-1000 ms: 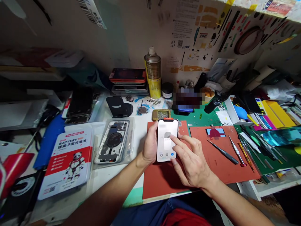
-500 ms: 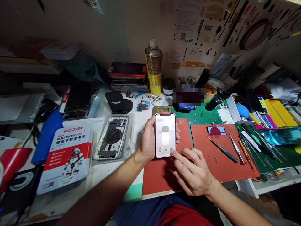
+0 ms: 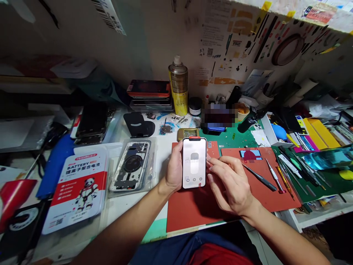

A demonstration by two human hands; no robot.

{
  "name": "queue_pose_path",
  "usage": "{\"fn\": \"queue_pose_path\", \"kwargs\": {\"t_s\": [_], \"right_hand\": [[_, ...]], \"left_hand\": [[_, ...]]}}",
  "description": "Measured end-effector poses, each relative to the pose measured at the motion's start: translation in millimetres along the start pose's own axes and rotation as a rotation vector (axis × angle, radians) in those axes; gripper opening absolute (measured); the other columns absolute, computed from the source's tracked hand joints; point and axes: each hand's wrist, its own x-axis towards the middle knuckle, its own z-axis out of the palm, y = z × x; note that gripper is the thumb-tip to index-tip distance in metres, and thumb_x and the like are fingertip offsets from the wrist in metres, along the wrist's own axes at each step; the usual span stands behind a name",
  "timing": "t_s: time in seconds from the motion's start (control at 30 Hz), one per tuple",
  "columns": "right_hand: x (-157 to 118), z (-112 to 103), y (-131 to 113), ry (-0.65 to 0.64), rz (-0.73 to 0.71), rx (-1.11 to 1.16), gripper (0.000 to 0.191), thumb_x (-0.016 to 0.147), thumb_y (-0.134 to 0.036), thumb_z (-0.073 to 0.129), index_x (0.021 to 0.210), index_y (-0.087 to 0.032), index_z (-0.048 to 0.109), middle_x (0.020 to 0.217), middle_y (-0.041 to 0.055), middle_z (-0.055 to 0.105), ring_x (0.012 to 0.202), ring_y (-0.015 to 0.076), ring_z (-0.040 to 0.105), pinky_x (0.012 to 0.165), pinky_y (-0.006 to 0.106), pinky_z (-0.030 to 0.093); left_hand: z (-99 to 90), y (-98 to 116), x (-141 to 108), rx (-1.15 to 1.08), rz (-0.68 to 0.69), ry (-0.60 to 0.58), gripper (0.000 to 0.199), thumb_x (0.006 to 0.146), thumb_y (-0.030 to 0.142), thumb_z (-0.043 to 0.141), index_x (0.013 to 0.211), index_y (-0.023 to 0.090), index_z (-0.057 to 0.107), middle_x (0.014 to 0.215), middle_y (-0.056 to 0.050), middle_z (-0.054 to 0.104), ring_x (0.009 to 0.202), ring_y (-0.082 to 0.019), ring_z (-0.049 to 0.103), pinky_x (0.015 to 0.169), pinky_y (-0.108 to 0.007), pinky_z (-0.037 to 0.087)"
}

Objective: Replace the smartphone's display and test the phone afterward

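Note:
My left hand is closed round a smartphone and holds it upright, its lit screen facing me. On the pale screen are a tall vertical slider bar and three small round icons below it. A red strip covers the phone's top edge, and a small red spot shows at the bottom right. My right hand is at the phone's right side, fingers bent and loosely apart, with nothing visible in it. Its fingertips are close to the phone's edge; whether they touch it I cannot tell. Below both hands lies a red mat.
On the left are a battery box and an opened phone back in a plastic bag. A spray can stands behind. To the right, a second red mat carries a screwdriver and other slim tools.
My right hand has moved off the lower right of the screen, up to the phone's right side. The blue lower-right icon has turned grey. The view has shifted slightly.

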Motion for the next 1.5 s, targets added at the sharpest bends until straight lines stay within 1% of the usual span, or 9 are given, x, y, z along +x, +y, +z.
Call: {"fn": "queue_pose_path", "kwargs": {"t_s": [0.2, 0.43, 0.73, 0.83, 0.97, 1.17, 1.27, 1.4, 1.5], "right_hand": [[-2.4, 3.2, -0.9, 0.01, 0.041, 0.032, 0.044, 0.092, -0.005, 0.061, 0.136, -0.015, 0.058, 0.134, 0.0181, 0.073, 0.107, 0.0311, 0.062, 0.089, 0.051, 0.059], [2.2, 7.9, -3.4, -0.124, -0.044, -0.107, 0.035, 0.097, -0.015, 0.06, 0.132, -0.011, 0.057, 0.146, 0.0216, 0.067, 0.131, 0.0373, 0.056, 0.101, 0.056, 0.052], [5.4, 12.8, -0.3, -0.102, 0.016, -0.206, 0.038, 0.099, -0.021, 0.061, 0.136, -0.013, 0.054, 0.157, 0.024, 0.057, 0.143, 0.04, 0.047, 0.109, 0.059, 0.046], [8.3, 11.9, 0.0, -0.114, 0.017, -0.223, 0.038, 0.1, -0.022, 0.061, 0.136, -0.012, 0.054, 0.155, 0.0235, 0.059, 0.142, 0.0409, 0.048, 0.108, 0.059, 0.045], [6.2, 8.6, -1.5, -0.063, 0.007, -0.204, 0.035, 0.1, -0.021, 0.06, 0.133, -0.012, 0.056, 0.15, 0.0223, 0.064, 0.138, 0.0393, 0.053, 0.106, 0.056, 0.046], [4.5, 2.9, 0.9, -0.002, -0.02, -0.144, 0.031, 0.095, -0.013, 0.063, 0.126, -0.011, 0.06, 0.138, 0.0223, 0.072, 0.119, 0.0347, 0.062, 0.097, 0.053, 0.053], [0.6, 1.5, 0.4, -0.02, -0.111, -0.08, 0.029, 0.094, -0.011, 0.063, 0.123, -0.008, 0.063, 0.13, 0.0239, 0.074, 0.111, 0.0328, 0.065, 0.09, 0.05, 0.058], [-17.5, 3.8, -6.8, -0.086, -0.257, -0.014, 0.019, 0.094, -0.014, 0.059, 0.11, -0.008, 0.069, 0.117, 0.0203, 0.08, 0.096, 0.0286, 0.067, 0.078, 0.043, 0.058], [-32.4, 7.0, -12.4, -0.173, -0.299, -0.008, 0.021, 0.097, -0.019, 0.057, 0.107, -0.009, 0.072, 0.121, 0.018, 0.08, 0.1, 0.0286, 0.069, 0.08, 0.043, 0.056]], "left_hand": [[1.6, 1.5, -0.5, -0.003, 0.005, -0.009, 0.061, 0.097, 0.064, 0.054, 0.108, 0.009, 0.077, 0.096, -0.015, 0.08, 0.084, -0.027, 0.077, 0.079, -0.035, 0.062], [-2.2, -1.3, -0.2, -0.03, 0.021, 0.085, 0.051, 0.095, 0.06, 0.061, 0.109, 0.013, 0.078, 0.097, -0.009, 0.082, 0.083, -0.024, 0.077, 0.078, -0.03, 0.06], [-0.6, -3.1, -1.0, -0.035, 0.028, 0.057, 0.05, 0.096, 0.058, 0.062, 0.117, 0.015, 0.078, 0.101, -0.008, 0.082, 0.084, -0.026, 0.078, 0.074, -0.032, 0.059], [-0.7, -3.6, -0.8, -0.027, 0.033, 0.05, 0.05, 0.095, 0.058, 0.064, 0.117, 0.015, 0.078, 0.095, -0.008, 0.082, 0.081, -0.026, 0.077, 0.071, -0.03, 0.058], [-1.4, -2.8, -1.5, -0.039, 0.02, 0.049, 0.049, 0.095, 0.058, 0.064, 0.116, 0.015, 0.078, 0.102, -0.009, 0.082, 0.084, -0.026, 0.078, 0.077, -0.032, 0.06], [-1.9, -2.1, -2.4, -0.02, -0.045, -0.024, 0.057, 0.094, 0.065, 0.06, 0.113, 0.013, 0.078, 0.1, -0.013, 0.081, 0.088, -0.03, 0.078, 0.079, -0.037, 0.062], [-2.7, -0.5, -1.9, -0.001, -0.028, -0.02, 0.061, 0.096, 0.065, 0.056, 0.112, 0.011, 0.076, 0.099, -0.015, 0.08, 0.084, -0.028, 0.077, 0.078, -0.036, 0.062], [-3.0, 2.9, -0.6, 0.044, -0.017, -0.032, 0.068, 0.1, 0.066, 0.043, 0.11, 0.006, 0.075, 0.1, -0.02, 0.078, 0.078, -0.027, 0.075, 0.073, -0.038, 0.064], [-2.9, 4.4, 0.3, 0.022, -0.026, -0.023, 0.07, 0.102, 0.064, 0.037, 0.113, 0.006, 0.074, 0.098, -0.019, 0.077, 0.078, -0.028, 0.075, 0.071, -0.039, 0.064]]}}
